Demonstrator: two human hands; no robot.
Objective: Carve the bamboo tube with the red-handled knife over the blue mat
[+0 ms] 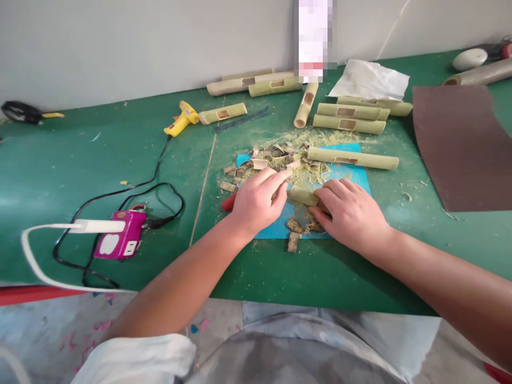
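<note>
Green table (pixel 120 133), one, bearing everything listed; the bamboo piece in my grip is the dial's centre.

Brown sheet (pixel 460 149), one, lying between two and three o'clock.

Blue sheet (pixel 276 226), one, spread below my hands, partly hidden by debris.

Long bamboo tube (pixel 372 160), one, at two o'clock, windowed in its side, lying partly over the blue sheet.

Stacked bamboo tubes (pixel 328 123), at one o'clock, side windows cut; interiors too shaded for me to tell any contents.

Bamboo tube by the glue gun (pixel 236 110), one, between ten and eleven, likewise windowed; contents cannot be told.

Left hand (pixel 258 200), at nine o'clock: fingers curled closed round a red handle (pixel 228 202), whose end shows behind my fist; the working end is hidden.

Right hand (pixel 350 210), at three o'clock: thumb and fingers pinching the right end of the short bamboo piece (pixel 303 196), which lies between my hands, above the blue sheet.

Step in hand, by my judgement: cutting or scraping the short piece. Next move, as judged: calls for a firm right pinch, a controlled left stroke and right fingertips clear of the tool.

Shavings heap (pixel 280 160), loose, in no container, at eleven o'clock.

Bark chips (pixel 293 242), few, near six o'clock.
</note>
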